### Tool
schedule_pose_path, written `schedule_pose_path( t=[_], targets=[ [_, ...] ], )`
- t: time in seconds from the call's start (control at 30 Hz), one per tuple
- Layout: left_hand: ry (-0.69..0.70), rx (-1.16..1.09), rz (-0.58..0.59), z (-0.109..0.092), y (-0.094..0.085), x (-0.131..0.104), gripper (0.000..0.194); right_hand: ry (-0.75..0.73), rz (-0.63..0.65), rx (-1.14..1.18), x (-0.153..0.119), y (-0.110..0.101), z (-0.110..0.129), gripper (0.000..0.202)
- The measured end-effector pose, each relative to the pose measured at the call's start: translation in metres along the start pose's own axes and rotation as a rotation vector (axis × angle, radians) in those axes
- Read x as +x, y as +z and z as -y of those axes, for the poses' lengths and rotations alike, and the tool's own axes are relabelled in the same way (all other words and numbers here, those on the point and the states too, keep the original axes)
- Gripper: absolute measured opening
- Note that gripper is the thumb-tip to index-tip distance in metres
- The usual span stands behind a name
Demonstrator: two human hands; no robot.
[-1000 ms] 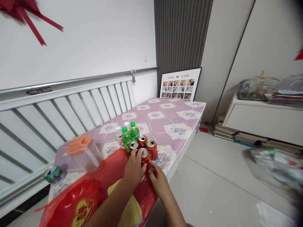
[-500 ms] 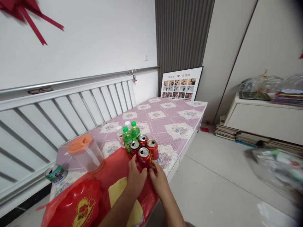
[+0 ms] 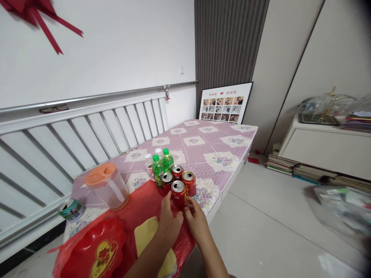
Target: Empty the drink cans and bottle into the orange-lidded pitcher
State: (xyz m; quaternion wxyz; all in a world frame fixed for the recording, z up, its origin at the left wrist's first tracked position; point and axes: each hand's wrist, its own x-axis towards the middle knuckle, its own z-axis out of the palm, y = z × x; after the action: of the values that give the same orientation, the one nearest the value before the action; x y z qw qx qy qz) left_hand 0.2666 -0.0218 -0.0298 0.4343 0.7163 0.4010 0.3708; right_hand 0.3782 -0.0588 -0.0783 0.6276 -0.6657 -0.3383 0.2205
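Note:
Four-sided and tight, a cluster of red drink cans stands upright on the table, with opened tops. My left hand [image 3: 171, 220] has its fingertips at the left side of the front red drink can [image 3: 179, 197]. From the other side, the fingertips of my right hand [image 3: 196, 217] touch the same can, so it sits between both hands. Close behind it are the black-rimmed can [image 3: 167, 181], the gold-rimmed can [image 3: 189, 185] and another red can [image 3: 177, 171]. Two green-capped bottles [image 3: 158, 170] and white-capped bottles [image 3: 148, 162] adjoin them.
An orange-lidded pitcher [image 3: 108, 189] and a green can lying tilted [image 3: 72, 211] are at the left. A red scalloped tray [image 3: 116, 239] and a yellow cloth [image 3: 146, 231] lie on red plastic sheeting. The table's right edge [image 3: 223, 193] drops to the floor.
The view has shifted slightly, moving everything a little to the right in the picture. Both hands stay at the front can, and the cans and bottles keep their arrangement.

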Motion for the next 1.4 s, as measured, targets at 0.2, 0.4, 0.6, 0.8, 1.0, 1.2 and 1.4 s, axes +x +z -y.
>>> schedule_pose_path(
  t=[0.2,0.4,0.6,0.8,1.0,1.2,1.4],
  targets=[
    [0.295,0.264,0.135,0.001,-0.026,-0.053,0.068,0.031,-0.039,0.029,0.0,-0.005,0.01,0.047],
    [0.598,0.707,0.192,0.041,-0.073,-0.087,0.05,0.07,-0.079,0.056,-0.001,-0.007,0.022,0.045],
    [0.198,0.901,0.335,0.042,-0.087,-0.089,0.068,0.107,-0.114,0.121,-0.004,-0.005,0.026,0.043],
    [0.097,0.711,0.478,0.042,-0.077,-0.093,0.077,0.13,-0.124,0.166,-0.008,-0.006,0.026,0.043],
    [0.088,0.597,0.415,0.041,-0.074,-0.097,0.075,0.179,-0.138,0.171,-0.013,-0.008,0.025,0.047],
    [0.046,0.536,0.414,0.036,-0.073,-0.098,0.082,0.155,-0.082,0.101,-0.03,-0.01,0.023,0.05],
    [0.046,0.435,0.414,0.024,-0.082,-0.099,0.084,0.122,-0.086,-0.015,-0.059,0.001,0.03,0.048]
  ],
)
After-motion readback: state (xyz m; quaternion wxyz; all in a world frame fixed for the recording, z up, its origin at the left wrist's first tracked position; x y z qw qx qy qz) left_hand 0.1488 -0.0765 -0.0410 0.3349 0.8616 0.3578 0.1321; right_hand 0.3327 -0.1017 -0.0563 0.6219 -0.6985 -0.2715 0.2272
